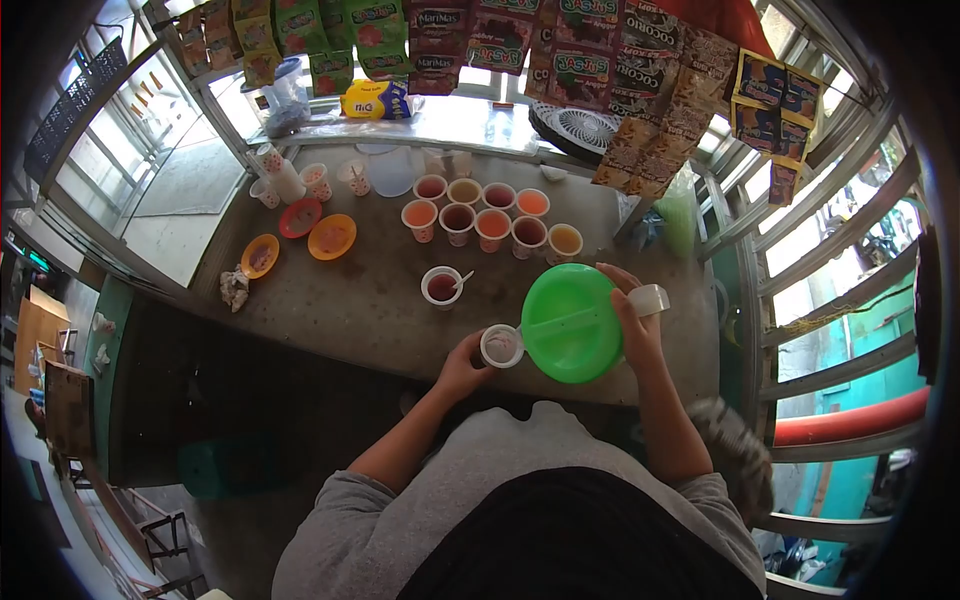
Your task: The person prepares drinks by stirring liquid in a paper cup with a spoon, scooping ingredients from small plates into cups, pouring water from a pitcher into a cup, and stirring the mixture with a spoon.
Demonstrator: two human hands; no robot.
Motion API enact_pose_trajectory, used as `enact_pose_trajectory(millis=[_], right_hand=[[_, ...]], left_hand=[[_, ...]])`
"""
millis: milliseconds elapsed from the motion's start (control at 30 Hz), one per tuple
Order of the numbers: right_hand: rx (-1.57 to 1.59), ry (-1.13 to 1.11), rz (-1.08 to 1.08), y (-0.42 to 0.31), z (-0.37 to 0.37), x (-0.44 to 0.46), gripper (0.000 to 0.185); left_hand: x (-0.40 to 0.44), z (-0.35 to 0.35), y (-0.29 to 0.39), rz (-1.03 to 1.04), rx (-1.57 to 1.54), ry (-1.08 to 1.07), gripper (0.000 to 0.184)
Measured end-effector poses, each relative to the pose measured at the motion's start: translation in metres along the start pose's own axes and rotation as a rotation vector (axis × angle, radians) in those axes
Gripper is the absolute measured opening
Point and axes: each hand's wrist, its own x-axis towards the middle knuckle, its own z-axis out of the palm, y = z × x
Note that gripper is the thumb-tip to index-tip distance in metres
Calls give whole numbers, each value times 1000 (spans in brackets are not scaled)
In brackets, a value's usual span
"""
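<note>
My left hand (462,370) is wrapped round a paper cup (501,347), held near the table's front edge. Pale stuff shows at the bottom of the cup. My right hand (638,325) grips a pitcher with a bright green lid (572,345), tilted so its spout side meets the cup's rim. A clear handle (650,300) sticks out beyond that hand. Whether liquid is flowing I cannot tell. Just past the left hand stands a cup of dark red drink (440,288) with a white spoon in it. The pitcher's body is hidden under the lid.
Several filled cups (491,228) in red, orange and yellow stand grouped on the grey table (370,290). Orange plates (331,237), a red plate (300,218) and stacked cups (315,180) sit at the left. Drink sachets (590,50) hang above the back edge.
</note>
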Motion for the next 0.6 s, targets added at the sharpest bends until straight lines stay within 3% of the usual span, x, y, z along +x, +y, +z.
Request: enact_pose_trajectory(millis=[600], right_hand=[[-341, -33, -93, -6, 33, -10, 39]], left_hand=[[-10, 0, 20, 1, 2, 38, 71]])
